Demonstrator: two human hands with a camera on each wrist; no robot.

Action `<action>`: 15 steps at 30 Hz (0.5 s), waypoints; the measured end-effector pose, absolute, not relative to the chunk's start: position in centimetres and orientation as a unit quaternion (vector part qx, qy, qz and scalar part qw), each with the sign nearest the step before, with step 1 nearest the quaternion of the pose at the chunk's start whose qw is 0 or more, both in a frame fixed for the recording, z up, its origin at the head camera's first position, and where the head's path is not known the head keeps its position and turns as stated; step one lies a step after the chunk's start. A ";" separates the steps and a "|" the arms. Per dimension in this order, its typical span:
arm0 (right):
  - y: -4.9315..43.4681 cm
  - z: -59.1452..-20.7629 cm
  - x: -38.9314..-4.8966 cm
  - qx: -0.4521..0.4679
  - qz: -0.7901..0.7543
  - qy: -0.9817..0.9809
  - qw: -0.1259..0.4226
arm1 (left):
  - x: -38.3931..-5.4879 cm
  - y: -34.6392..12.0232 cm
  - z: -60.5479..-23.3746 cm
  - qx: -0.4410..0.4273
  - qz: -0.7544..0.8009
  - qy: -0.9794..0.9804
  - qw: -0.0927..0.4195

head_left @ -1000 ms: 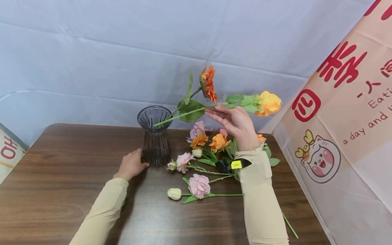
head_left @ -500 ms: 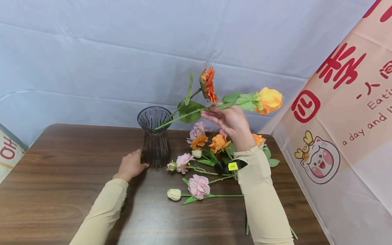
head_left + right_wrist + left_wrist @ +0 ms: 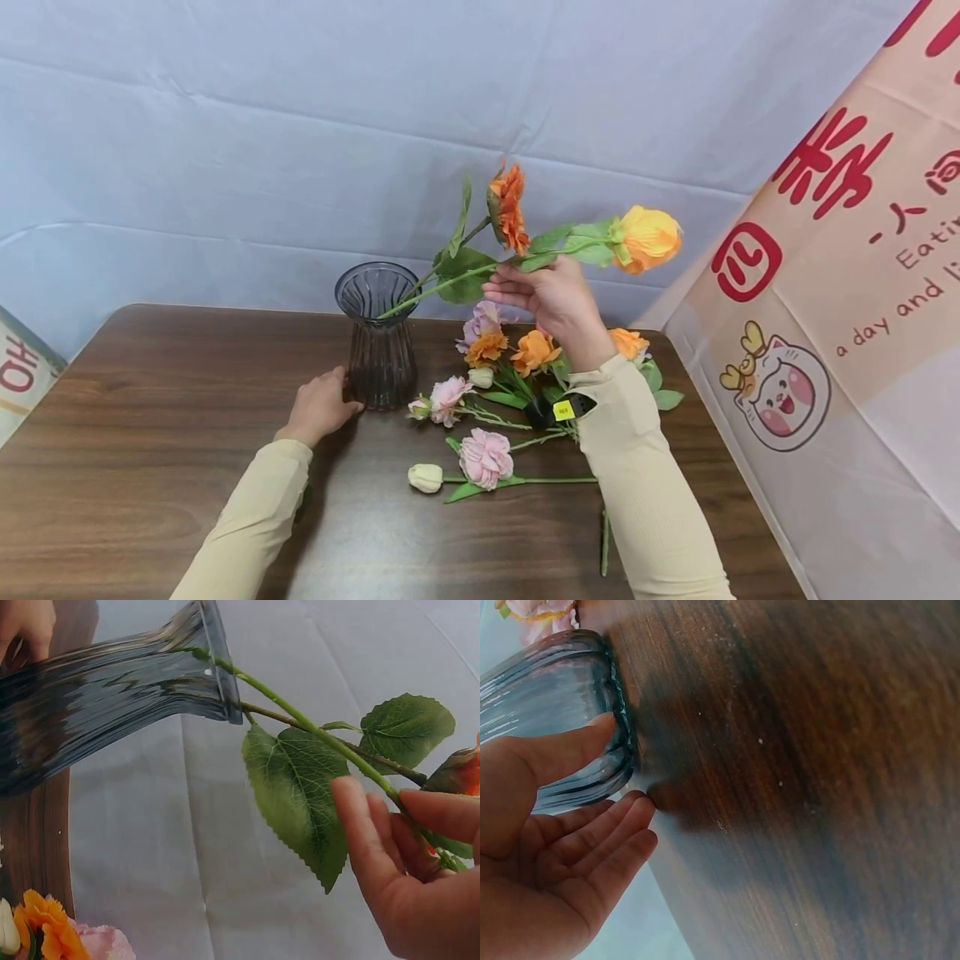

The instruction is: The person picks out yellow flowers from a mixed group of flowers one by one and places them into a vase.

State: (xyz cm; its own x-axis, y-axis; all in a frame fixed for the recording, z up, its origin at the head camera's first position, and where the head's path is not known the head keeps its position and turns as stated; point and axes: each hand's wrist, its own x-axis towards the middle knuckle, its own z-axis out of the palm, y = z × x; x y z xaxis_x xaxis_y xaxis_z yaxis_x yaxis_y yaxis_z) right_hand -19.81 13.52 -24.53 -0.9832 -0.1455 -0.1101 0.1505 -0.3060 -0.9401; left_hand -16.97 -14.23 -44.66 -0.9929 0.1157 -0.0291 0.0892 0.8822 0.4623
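A ribbed grey glass vase (image 3: 382,362) stands upright near the table's far edge. My left hand (image 3: 321,407) holds it low at the base, thumb (image 3: 574,750) on one side and fingers on the other. My right hand (image 3: 551,298) pinches the green stem of a yellow artificial rose (image 3: 647,239) between thumb and fingers. The stem slants down leftward, and its lower end (image 3: 199,654) is inside the vase mouth. An orange flower (image 3: 508,208) with large green leaves leans right out of the vase, its stem beside the rose's.
Right of the vase lies a loose pile of artificial flowers, including orange blooms (image 3: 536,352) and a purple one (image 3: 482,323). Nearer me lie a pink flower (image 3: 486,458) and a white tulip (image 3: 426,478). A pale cloth wall (image 3: 247,183) rises behind the table (image 3: 150,467).
My right hand has moved left, bringing the yellow rose with it; the stem end has slid slightly into the vase mouth. The left hand and vase have stayed put.
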 end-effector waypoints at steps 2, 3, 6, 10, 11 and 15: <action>13.4 -24.6 -19.8 -0.005 -0.798 0.595 0.095 | -16.9 -14.3 -44.7 0.054 0.235 0.970 0.025; 13.4 -24.6 -19.8 -0.007 -0.793 0.601 0.097 | -16.9 -14.3 -44.7 0.054 0.235 0.970 0.025; 13.2 -24.7 -19.7 -0.008 -0.779 0.619 0.105 | -16.9 -14.4 -44.7 0.057 0.232 0.971 0.023; 13.0 -24.6 -19.7 -0.006 -0.773 0.623 0.120 | -16.9 -14.4 -44.6 0.057 0.232 0.971 0.024; 12.9 -24.6 -19.7 -0.008 -0.773 0.622 0.124 | -16.9 -14.3 -44.6 0.057 0.232 0.971 0.023; 12.8 -24.5 -19.6 -0.015 -0.767 0.626 0.138 | -17.0 -14.3 -44.6 0.057 0.229 0.971 0.022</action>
